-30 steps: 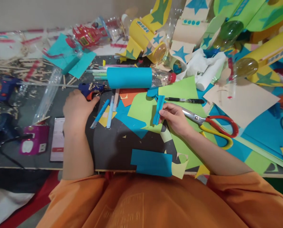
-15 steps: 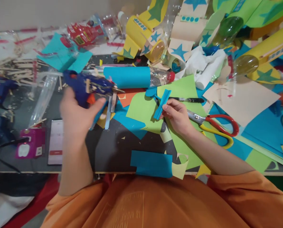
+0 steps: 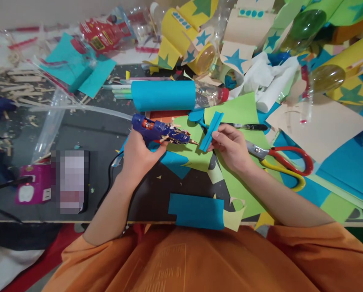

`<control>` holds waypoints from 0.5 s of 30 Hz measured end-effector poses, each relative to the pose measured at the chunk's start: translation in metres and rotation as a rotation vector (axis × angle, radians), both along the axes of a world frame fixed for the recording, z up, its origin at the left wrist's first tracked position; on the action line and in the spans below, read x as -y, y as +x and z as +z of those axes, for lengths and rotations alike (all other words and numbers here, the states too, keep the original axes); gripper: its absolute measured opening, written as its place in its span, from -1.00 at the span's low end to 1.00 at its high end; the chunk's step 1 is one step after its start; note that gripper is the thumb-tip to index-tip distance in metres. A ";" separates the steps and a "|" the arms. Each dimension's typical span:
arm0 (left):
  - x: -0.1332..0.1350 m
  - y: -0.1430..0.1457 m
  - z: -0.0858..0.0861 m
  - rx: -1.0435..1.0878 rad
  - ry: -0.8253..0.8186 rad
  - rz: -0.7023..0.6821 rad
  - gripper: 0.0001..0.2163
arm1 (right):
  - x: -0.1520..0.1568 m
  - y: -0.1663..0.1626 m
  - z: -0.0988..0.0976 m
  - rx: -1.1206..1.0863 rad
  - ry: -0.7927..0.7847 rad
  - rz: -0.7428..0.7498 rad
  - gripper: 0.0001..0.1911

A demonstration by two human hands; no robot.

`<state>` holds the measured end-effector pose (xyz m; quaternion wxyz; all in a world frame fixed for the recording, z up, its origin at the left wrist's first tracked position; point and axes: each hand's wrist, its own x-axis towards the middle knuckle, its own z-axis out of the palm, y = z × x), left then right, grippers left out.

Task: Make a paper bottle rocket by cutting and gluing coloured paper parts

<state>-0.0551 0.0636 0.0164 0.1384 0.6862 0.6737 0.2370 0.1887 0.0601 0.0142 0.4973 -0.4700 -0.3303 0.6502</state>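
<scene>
My left hand is wrapped round the handle of a blue hot glue gun, its body crusted with bits of wood. A clear glue stick trails out of its back end. The nozzle points right and ends just short of a folded blue paper strip. That strip is pinched between the thumb and fingers of my right hand, tilted over light green paper. Behind both hands lies a bottle with a red cap, wrapped in blue paper.
Scissors with red and yellow handles lie by my right forearm, near a black pen. A blue paper piece rests at the table's front edge. At left are a phone and a purple box. Decorated paper-covered bottles crowd the back.
My left hand has brought the glue gun right and slightly down, so its nozzle is now close to the blue strip. My right hand stays nearly in place, still pinching the strip.
</scene>
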 end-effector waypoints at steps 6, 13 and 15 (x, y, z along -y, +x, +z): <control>0.001 0.000 -0.004 -0.051 0.026 -0.056 -0.70 | 0.000 0.001 -0.001 0.019 0.026 0.020 -0.55; 0.002 0.000 -0.007 -0.103 0.087 -0.078 -0.73 | 0.001 0.001 -0.003 0.017 0.017 0.014 -0.57; 0.002 -0.001 -0.007 -0.124 0.086 -0.089 -0.74 | 0.001 0.001 -0.002 0.003 0.012 0.010 -0.57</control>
